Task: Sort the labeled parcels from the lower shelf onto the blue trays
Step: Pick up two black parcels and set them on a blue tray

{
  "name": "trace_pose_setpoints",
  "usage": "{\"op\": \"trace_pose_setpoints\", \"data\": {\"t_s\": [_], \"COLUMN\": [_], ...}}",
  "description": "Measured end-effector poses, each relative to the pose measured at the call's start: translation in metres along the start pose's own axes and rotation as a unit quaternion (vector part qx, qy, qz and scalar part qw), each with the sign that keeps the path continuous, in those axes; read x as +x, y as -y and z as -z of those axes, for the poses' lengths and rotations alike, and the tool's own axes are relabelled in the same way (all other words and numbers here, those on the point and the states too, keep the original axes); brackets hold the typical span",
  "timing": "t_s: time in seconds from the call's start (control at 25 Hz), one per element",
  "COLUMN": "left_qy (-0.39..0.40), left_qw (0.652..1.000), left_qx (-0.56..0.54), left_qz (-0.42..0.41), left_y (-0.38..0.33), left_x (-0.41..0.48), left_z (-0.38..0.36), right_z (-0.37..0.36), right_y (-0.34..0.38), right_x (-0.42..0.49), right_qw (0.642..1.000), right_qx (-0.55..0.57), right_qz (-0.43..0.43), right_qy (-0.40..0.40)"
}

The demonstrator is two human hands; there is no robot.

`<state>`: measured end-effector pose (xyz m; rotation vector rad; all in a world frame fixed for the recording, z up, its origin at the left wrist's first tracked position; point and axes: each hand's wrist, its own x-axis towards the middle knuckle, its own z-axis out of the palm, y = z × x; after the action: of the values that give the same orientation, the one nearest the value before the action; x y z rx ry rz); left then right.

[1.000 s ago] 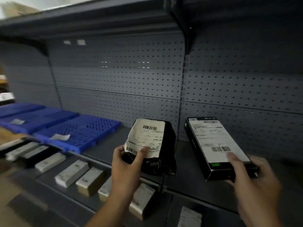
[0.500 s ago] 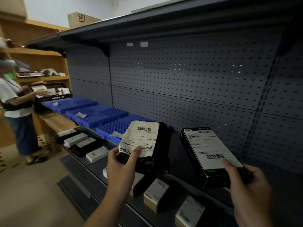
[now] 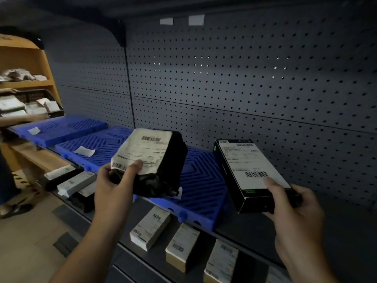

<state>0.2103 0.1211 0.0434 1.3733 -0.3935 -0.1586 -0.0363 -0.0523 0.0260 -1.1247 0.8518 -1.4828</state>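
Left grip holds one bag, right grip one box; three blue trays.

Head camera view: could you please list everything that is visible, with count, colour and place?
blue trays: three, blue, upper shelf
paper slips: two, white, on two left trays
labelled parcels: at least five, pale labels, lower shelf
pegboard: one, grey, behind
wooden shelving: one, yellowish, far left
bagged parcel: one, black, white label, in left hand
flat box: one, black, white label, in right hand
left hand, right hand: two, bare, each gripping its parcel
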Motion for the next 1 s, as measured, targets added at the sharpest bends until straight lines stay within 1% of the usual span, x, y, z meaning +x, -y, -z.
{"op": "trace_pose_setpoints", "data": {"t_s": [0.12,0.24,0.4,0.48,0.64,0.76,1.0], "left_qy": [-0.009,-0.007,0.004,0.022,0.066,0.089,0.111], "left_qw": [1.0,1.0,1.0,1.0,0.998,0.996,0.994], "left_qx": [0.003,0.012,0.0,-0.001,-0.001,0.006,0.0], "left_qz": [0.002,0.008,0.009,0.003,-0.018,-0.004,-0.004], "left_y": [0.007,0.011,0.02,0.027,0.039,0.044,0.046], "left_x": [0.039,0.074,0.111,0.126,0.155,0.169,0.168], "left_z": [-0.005,-0.002,0.007,0.009,0.012,0.015,0.01], "right_z": [-0.033,-0.066,-0.102,-0.114,-0.132,-0.137,-0.14], "right_y": [-0.013,-0.022,-0.025,-0.026,-0.029,-0.029,-0.028], "right_x": [0.016,0.024,0.019,0.012,-0.005,-0.017,-0.021], "right_qw": [1.0,1.0,0.998,0.996,0.986,0.981,0.979], "right_qx": [-0.01,0.006,0.006,-0.001,-0.011,-0.018,-0.031], "right_qz": [0.009,0.006,0.018,0.033,0.056,0.053,0.045], "right_qy": [-0.008,-0.013,-0.052,-0.086,-0.156,-0.188,-0.197]}}
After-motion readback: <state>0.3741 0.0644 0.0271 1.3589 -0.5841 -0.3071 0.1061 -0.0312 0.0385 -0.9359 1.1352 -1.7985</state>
